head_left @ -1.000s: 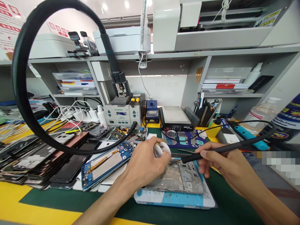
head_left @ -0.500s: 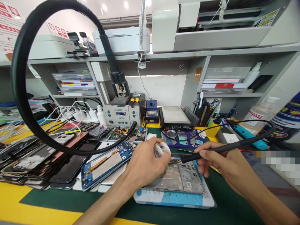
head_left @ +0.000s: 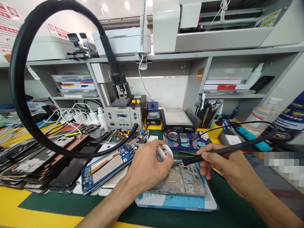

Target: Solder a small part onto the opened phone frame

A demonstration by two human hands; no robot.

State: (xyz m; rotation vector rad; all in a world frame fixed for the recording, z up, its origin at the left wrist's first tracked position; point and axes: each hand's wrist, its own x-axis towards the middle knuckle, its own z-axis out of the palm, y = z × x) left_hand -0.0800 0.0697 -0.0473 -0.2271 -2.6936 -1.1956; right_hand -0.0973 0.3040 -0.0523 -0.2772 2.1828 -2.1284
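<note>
My left hand (head_left: 150, 160) is closed around a small white spool of solder wire (head_left: 161, 153), its flange facing up between thumb and fingers. In my right hand (head_left: 220, 160) is a soldering iron (head_left: 190, 159), held like a pen by its black handle. Its thin metal tip points left, close to my left fingertips and over the upper part of a grey metal phone frame (head_left: 187, 182). Whether the tip touches the frame I cannot tell. The frame lies on a blue and white box (head_left: 175, 202), partly covered by my left hand.
A blue phone frame (head_left: 106, 167) and stacked phone parts (head_left: 35, 161) lie to the left. Behind stand a soldering station (head_left: 123, 117) and a hot plate (head_left: 178, 118). A thick black hose (head_left: 17, 79) arches at left. Bottles (head_left: 268, 114) and a tool holder (head_left: 210, 114) stand at right.
Both hands keep almost the same pose, with the spool and iron still held. The whole view has shifted very slightly.
</note>
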